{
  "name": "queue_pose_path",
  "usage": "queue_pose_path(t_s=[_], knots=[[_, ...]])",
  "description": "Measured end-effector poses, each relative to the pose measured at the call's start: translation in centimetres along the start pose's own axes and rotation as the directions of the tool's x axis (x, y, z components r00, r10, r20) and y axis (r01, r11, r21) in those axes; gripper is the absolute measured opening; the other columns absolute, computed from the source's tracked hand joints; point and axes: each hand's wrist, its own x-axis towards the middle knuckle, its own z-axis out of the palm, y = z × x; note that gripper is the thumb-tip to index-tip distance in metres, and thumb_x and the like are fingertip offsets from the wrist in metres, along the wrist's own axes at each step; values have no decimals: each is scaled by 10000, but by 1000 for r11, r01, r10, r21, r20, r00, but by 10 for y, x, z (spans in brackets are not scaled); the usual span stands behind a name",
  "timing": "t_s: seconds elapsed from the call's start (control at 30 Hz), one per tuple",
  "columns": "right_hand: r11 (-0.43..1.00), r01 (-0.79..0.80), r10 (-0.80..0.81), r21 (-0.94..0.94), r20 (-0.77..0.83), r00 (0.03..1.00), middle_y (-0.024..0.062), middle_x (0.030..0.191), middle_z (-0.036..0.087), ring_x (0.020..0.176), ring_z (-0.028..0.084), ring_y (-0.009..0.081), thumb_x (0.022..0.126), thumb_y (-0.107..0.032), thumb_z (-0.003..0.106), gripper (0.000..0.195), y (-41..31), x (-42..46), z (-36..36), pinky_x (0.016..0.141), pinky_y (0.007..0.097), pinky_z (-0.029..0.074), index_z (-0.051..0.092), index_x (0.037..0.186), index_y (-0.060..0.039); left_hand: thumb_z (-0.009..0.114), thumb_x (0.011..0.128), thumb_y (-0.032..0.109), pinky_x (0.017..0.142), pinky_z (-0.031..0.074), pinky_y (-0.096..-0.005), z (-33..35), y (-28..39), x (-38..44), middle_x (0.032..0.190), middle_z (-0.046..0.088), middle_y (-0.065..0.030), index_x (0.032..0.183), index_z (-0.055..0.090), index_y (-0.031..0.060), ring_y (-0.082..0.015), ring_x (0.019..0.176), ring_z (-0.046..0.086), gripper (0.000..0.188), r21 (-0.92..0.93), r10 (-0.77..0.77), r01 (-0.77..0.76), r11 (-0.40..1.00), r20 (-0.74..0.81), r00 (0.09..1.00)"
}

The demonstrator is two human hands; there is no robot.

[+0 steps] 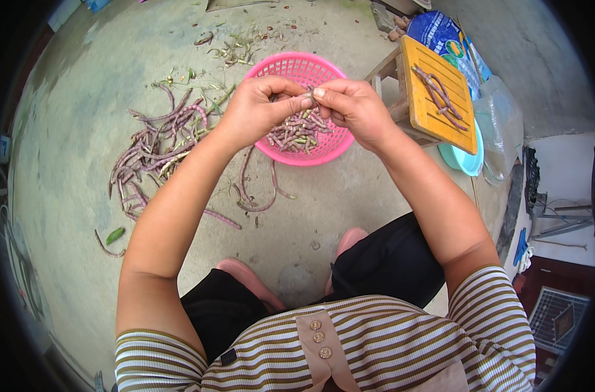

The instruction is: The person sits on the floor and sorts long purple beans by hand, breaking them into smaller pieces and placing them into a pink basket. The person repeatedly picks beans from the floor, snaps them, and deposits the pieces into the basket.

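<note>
Above a pink plastic colander basket (327, 158), my left hand (258, 108) and my right hand (356, 108) meet at the fingertips. Between them they pinch a small piece of purple bean pod (309, 90), mostly hidden by the thumbs and fingers. Short broken pieces of purple and pale green bean (300, 132) lie in the basket under my hands. To the left, a loose heap of long purple beans (145, 152) is spread over the concrete floor. A few single long beans (246, 181) curl on the floor just in front of the basket.
A wooden stool with a yellow slatted top (439, 117) stands at the right, bearing a few purple beans (439, 98). Beside it are a light blue basin (474, 157), a clear plastic bag (498, 122) and a blue printed sack (434, 32). Green trimmings (234, 51) litter the floor beyond.
</note>
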Motion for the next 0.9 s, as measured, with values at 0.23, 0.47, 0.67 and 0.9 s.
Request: queue_pose_path(t_s=[0.23, 0.47, 0.67, 0.9], knots=[[979, 203, -192, 35, -193, 962, -36, 630, 503, 556, 424, 44, 874, -166, 548, 197, 4, 0, 15, 508, 205, 332, 591, 726, -43, 680, 805, 155, 466, 305, -176, 16, 10, 1, 682, 582, 35, 884, 657, 37, -23, 537, 432, 144, -283, -163, 125, 951, -118, 980], [901, 375, -424, -216, -260, 868, 16, 680, 561, 634, 508, 84, 871, -120, 553, 173, 5, -1, 22, 582, 237, 406, 611, 774, 10, 625, 840, 128, 407, 228, -169, 25, 19, 0, 640, 536, 56, 895, 639, 27, -3, 467, 345, 116, -604, -320, 207, 769, -85, 944], [901, 383, -424, -206, -227, 877, -5, 682, 554, 563, 448, 29, 906, -166, 527, 200, 4, -5, 27, 505, 177, 350, 633, 869, 0, 575, 879, 171, 389, 197, -172, 18, 14, 8, 621, 494, 51, 923, 625, 14, 2, 451, 297, 170, -751, -253, 155, 642, -16, 967], [917, 64, -27, 393, -97, 995, -3, 692, 521, 538, 403, 44, 925, -177, 464, 215, 7, 0, 8, 457, 185, 309, 577, 941, 5, 556, 901, 210, 381, 195, -173, -19, -23, 26, 606, 394, 72, 1027, 574, -7, -8, 441, 254, 251, -807, -349, 65, 586, -179, 920]])
